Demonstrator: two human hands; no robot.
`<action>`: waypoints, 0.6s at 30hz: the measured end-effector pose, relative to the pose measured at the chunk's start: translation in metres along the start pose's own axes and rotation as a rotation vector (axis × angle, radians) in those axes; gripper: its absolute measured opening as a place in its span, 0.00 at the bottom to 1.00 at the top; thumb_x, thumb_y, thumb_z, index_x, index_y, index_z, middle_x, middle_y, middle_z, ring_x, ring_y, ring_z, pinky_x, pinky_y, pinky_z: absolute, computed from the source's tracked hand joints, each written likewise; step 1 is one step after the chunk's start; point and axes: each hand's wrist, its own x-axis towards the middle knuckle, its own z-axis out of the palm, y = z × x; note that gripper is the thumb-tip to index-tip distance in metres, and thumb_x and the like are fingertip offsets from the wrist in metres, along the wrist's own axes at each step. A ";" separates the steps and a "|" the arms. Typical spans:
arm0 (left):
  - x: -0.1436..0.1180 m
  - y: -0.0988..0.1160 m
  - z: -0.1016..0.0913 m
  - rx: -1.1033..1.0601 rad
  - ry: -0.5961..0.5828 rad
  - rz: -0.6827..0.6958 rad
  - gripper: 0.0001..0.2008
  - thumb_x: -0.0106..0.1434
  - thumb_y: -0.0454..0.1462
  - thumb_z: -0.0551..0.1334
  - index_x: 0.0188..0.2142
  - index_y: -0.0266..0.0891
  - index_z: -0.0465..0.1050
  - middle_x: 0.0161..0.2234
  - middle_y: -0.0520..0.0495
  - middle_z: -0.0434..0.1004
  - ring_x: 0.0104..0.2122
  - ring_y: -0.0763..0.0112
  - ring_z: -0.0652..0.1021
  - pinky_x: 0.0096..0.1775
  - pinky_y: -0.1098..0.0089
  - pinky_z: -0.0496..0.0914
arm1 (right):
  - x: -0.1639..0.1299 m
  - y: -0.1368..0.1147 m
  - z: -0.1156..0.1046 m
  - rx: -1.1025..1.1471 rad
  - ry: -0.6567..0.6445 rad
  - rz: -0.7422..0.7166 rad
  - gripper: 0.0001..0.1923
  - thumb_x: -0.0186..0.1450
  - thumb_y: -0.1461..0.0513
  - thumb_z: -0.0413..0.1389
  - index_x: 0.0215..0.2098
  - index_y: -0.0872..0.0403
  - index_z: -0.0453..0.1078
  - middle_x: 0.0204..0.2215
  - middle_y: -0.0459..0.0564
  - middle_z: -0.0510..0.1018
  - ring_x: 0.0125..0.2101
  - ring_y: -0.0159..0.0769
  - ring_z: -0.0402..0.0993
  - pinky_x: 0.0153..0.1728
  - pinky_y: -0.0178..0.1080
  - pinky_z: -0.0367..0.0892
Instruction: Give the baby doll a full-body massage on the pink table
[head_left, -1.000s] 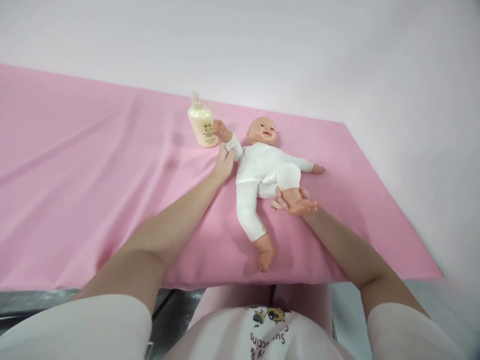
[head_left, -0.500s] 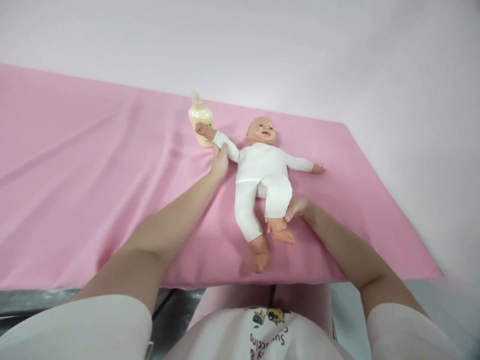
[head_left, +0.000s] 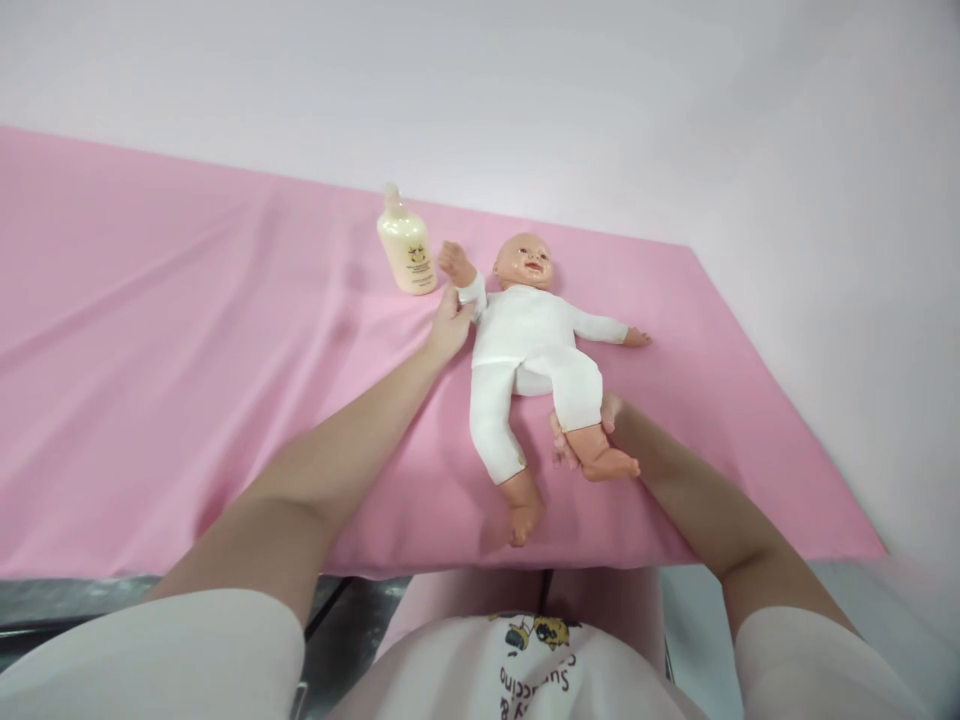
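Pink cloth (head_left: 187, 380) spread over the whole surface, creased in long shallow folds on the left, its near edge draped down in front of the person's white shirt. Behind it a plain pale wall; at the lower left corner a strip of dark grey floor.

Near the far edge, a cream lotion bottle (head_left: 407, 252) upright on the cloth. Just right of it the baby doll (head_left: 529, 345) on its back in a white suit, head toward the wall, feet toward the person.

Left hand (head_left: 450, 325) closed around the doll's arm at the sleeve, forearm lifted, small fist up beside the bottle and clear of it. Right hand (head_left: 592, 430) under the doll's far leg near the ankle, fingers curled about it, mostly hidden by the leg; how tightly, hard to tell. Other leg flat and straight on the cloth, other arm stretched out to the right.

Against half a second ago: doll's raised arm swung back from the bottle toward its head, bottle face now uncovered; held leg turned outward to the right, foot no longer crossing the straight leg.
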 end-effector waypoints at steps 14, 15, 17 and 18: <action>-0.003 0.023 0.003 0.256 -0.271 0.266 0.19 0.64 0.33 0.56 0.50 0.46 0.80 0.52 0.43 0.78 0.55 0.58 0.75 0.60 0.54 0.67 | 0.009 -0.021 0.011 0.072 0.923 -0.318 0.27 0.69 0.43 0.47 0.42 0.58 0.73 0.23 0.45 0.70 0.25 0.32 0.66 0.28 0.36 0.64; -0.003 0.023 0.003 0.257 -0.273 0.266 0.19 0.64 0.32 0.57 0.50 0.46 0.80 0.52 0.43 0.78 0.55 0.58 0.75 0.60 0.53 0.67 | 0.009 -0.020 0.011 0.067 0.901 -0.331 0.27 0.69 0.43 0.48 0.42 0.58 0.73 0.23 0.45 0.70 0.25 0.31 0.66 0.28 0.36 0.65; -0.003 0.024 0.002 0.253 -0.275 0.271 0.19 0.65 0.33 0.57 0.50 0.46 0.80 0.52 0.42 0.78 0.55 0.57 0.75 0.60 0.53 0.67 | 0.009 -0.019 0.010 0.063 0.888 -0.340 0.28 0.68 0.43 0.48 0.42 0.58 0.74 0.22 0.45 0.70 0.25 0.31 0.66 0.28 0.36 0.65; -0.002 0.025 0.002 0.248 -0.276 0.273 0.18 0.65 0.33 0.57 0.50 0.46 0.80 0.52 0.42 0.78 0.55 0.57 0.75 0.60 0.53 0.67 | 0.010 -0.019 0.011 0.064 0.900 -0.334 0.28 0.68 0.43 0.47 0.41 0.58 0.74 0.22 0.45 0.70 0.25 0.32 0.67 0.28 0.36 0.66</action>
